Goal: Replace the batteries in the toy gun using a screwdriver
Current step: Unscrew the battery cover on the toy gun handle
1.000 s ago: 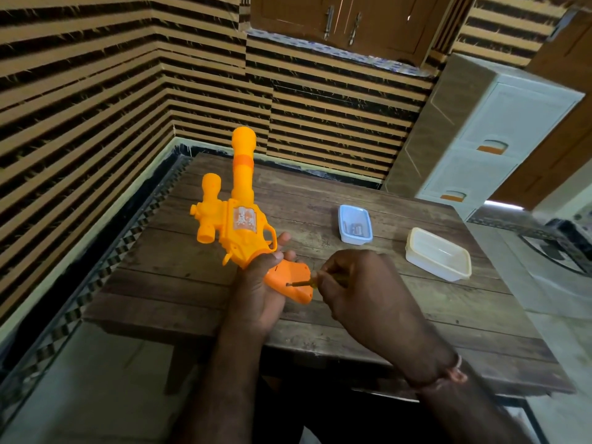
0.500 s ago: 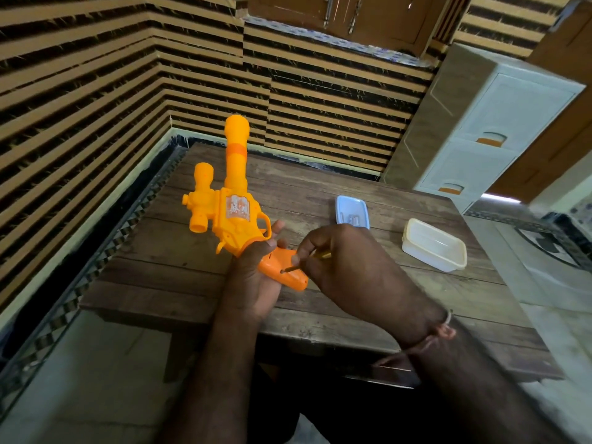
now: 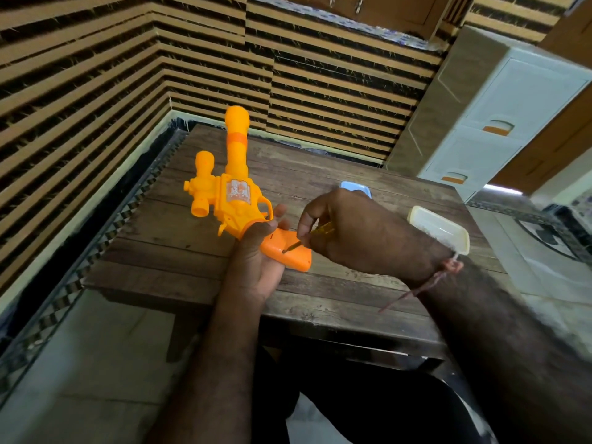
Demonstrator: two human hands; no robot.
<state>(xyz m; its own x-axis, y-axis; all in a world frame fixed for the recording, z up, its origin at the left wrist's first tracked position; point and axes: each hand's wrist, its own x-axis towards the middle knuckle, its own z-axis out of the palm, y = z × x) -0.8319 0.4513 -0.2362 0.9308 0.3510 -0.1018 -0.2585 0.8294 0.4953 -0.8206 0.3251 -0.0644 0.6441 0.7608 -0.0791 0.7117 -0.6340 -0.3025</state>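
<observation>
The left hand [image 3: 256, 251] holds the orange toy gun [image 3: 237, 193] by its handle, with its fingers curled round it. The gun points up and away, above the wooden table [image 3: 192, 251]. I think it is held this way so the flat side of the handle faces up, where the little screw is easy to see and reach.

The right hand [image 3: 362, 232] pinches a small screwdriver [image 3: 307, 238] between its thumb and fingers. The tip of the screwdriver touches a small hole in the side of the handle. That is likely where the screw for the battery cover sits, so I think the person is working on that screw now.

The handle lies right between the two hands, and the hands are very close together.

A blue tray [image 3: 355, 186] peeks out just behind the right hand. A white box [image 3: 442, 232] sits on the table near the right wrist. Maybe they are for keeping small parts safe.
</observation>
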